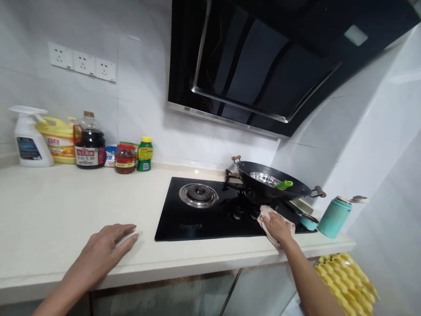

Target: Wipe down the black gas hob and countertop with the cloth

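My right hand (276,226) presses a pale pinkish cloth (267,215) onto the front right part of the black glass gas stove (210,226), close to its control knobs (238,212). Part of the cloth hangs toward the counter's front edge. My left hand (105,245) rests on the cream countertop (66,210) left of the stove, fingers stretched out, holding nothing. Just behind the right hand, a large black wok (296,177) with wooden handles sits over the right burner. Inside it are a perforated metal strainer (264,178) and a green-handled utensil (284,184).
Right of the cloth stand a small teal cup (309,221) and a teal flask (334,217). Along the wall are a spray bottle (31,140), yellow jug (61,139), soy sauce bottle (90,142), red-lidded jar (125,159) and green bottle (145,153). A range hood (263,66) hangs above.
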A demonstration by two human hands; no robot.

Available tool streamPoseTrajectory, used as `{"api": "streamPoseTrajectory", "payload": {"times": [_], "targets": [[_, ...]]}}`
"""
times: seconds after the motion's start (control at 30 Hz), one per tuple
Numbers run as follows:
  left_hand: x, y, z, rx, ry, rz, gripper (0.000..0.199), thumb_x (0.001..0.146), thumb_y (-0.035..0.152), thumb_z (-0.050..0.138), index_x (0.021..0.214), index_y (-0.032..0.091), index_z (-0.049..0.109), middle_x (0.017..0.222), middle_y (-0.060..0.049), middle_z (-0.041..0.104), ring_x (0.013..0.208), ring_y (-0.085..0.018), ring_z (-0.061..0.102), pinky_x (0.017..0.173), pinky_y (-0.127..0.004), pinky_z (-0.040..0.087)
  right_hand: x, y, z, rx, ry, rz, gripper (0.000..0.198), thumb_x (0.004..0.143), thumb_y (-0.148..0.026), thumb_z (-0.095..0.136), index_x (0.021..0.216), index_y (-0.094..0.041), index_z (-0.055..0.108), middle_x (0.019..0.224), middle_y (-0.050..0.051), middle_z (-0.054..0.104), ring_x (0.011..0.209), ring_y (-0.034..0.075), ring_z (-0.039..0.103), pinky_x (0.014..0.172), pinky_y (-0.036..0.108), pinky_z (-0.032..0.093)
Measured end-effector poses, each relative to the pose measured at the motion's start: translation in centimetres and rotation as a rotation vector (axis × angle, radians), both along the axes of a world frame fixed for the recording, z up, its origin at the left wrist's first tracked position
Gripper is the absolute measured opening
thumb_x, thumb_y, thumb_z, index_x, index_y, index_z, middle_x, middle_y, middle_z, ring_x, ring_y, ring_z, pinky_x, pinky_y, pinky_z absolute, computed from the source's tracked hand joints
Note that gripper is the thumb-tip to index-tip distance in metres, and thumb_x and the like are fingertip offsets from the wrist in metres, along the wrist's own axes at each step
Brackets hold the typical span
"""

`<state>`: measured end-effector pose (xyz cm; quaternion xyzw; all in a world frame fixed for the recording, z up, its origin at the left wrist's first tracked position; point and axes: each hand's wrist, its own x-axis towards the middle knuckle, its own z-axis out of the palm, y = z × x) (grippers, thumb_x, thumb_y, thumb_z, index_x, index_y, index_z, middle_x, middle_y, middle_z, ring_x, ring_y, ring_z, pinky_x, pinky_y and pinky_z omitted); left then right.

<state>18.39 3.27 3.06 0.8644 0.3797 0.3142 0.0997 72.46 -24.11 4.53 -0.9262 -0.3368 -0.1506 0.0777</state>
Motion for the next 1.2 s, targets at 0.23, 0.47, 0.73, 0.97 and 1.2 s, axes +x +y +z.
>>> {"api": "streamPoseTrajectory", "payload": {"times": [0.23, 0.47, 0.73, 0.97, 1.2], "targets": [[0.5, -0.4, 0.0, 0.003, -0.004, 0.000, 0.053, 0.092, 0.065, 0.050, 0.116, 0.025, 0.075, 0.120, -0.008, 0.077, 0.116, -0.034, 0.066, 0.100, -0.045, 0.049, -5.7, -1.6, -0.5, -0.053, -0.121, 0.123, 0.044, 0.100, -0.047, 0.040, 0.112, -0.013, 0.066, 0.117, 0.020, 0.069, 0.115, 0.033, 0.061, 0.098, 0.042, 0.040], [0.7, -1.1, 0.1, 0.044, 0.011, -0.034, 0.051, 0.094, 0.059, 0.047, 0.117, 0.022, 0.073, 0.120, -0.008, 0.076, 0.117, -0.032, 0.065, 0.100, -0.044, 0.046, -13.6, 1.3, -0.6, 0.074, -0.207, 0.450, 0.034, 0.100, -0.044, 0.046, 0.113, -0.017, 0.063, 0.109, 0.012, 0.069, 0.104, 0.028, 0.062, 0.090, 0.039, 0.041], [0.6, -1.6, 0.7, 0.063, 0.017, -0.054, 0.041, 0.094, 0.052, 0.052, 0.111, 0.024, 0.075, 0.114, -0.007, 0.076, 0.113, -0.030, 0.065, 0.096, -0.043, 0.048, -17.9, 3.7, 0.4, 0.136, -0.101, 0.646, 0.026, 0.096, -0.042, 0.055, 0.109, -0.021, 0.062, 0.109, 0.009, 0.064, 0.102, 0.028, 0.057, 0.090, 0.041, 0.040], [0.3, -1.1, 0.3, 0.050, 0.034, -0.043, 0.040, 0.093, 0.055, 0.051, 0.107, 0.028, 0.077, 0.114, -0.005, 0.076, 0.113, -0.030, 0.066, 0.096, -0.044, 0.049, -22.2, 10.4, 0.6, 0.228, 0.034, 0.826, 0.015, 0.093, -0.029, 0.054, 0.105, -0.021, 0.057, 0.108, 0.009, 0.062, 0.103, 0.026, 0.054, 0.093, 0.041, 0.040], [0.3, -0.2, -0.2, 0.123, 0.047, -0.048, 0.043, 0.091, 0.058, 0.051, 0.108, 0.028, 0.077, 0.113, -0.006, 0.077, 0.109, -0.030, 0.068, 0.094, -0.042, 0.051, -20.1, 8.1, 0.1, 0.373, 0.127, 0.833, 0.022, 0.087, -0.020, 0.048, 0.108, -0.020, 0.056, 0.105, 0.008, 0.061, 0.098, 0.024, 0.056, 0.092, 0.039, 0.043]]}}
